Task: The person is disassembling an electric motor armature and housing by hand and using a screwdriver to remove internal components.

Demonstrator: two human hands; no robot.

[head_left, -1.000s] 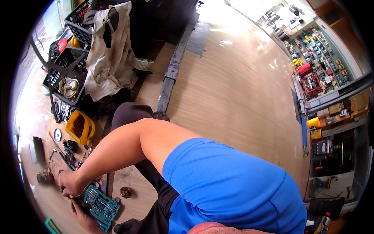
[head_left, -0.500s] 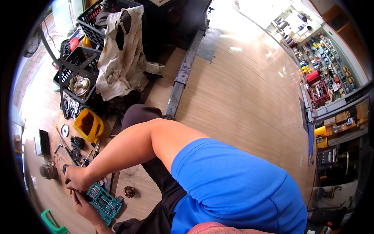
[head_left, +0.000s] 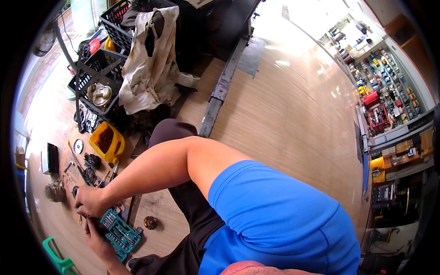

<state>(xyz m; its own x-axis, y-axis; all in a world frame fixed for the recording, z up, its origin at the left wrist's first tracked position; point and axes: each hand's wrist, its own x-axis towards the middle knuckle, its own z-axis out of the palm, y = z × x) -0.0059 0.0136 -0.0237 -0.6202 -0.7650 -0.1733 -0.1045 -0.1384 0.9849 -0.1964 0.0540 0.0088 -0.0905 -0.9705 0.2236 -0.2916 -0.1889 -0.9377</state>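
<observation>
My right hand [head_left: 91,201] reaches across at the lower left, fingers curled on something small and dark that I cannot make out. Just below it, my left hand [head_left: 95,236] has its fingers closed near the same spot; what they hold is hidden. Beside them lies an open teal socket set [head_left: 121,233]. A round rusty part [head_left: 150,222] rests to its right. Above my hands are a screwdriver [head_left: 114,170], dark metal parts [head_left: 91,160], a silver disc [head_left: 78,146] and a cut-open yellow jug [head_left: 104,141]. A grimy metal part [head_left: 55,191] stands to their left.
Black crates [head_left: 97,71], a stained cloth [head_left: 146,82] and a white ribbed container [head_left: 188,80] fill the upper left. A grey rail [head_left: 222,87] crosses the tiled floor [head_left: 288,114]. Stocked shelves [head_left: 389,82] line the right. A green stool [head_left: 57,256] is at lower left.
My hands have risen slightly in the picture and stay together, fingers closed. The whole surroundings have shifted right as the view moved.
</observation>
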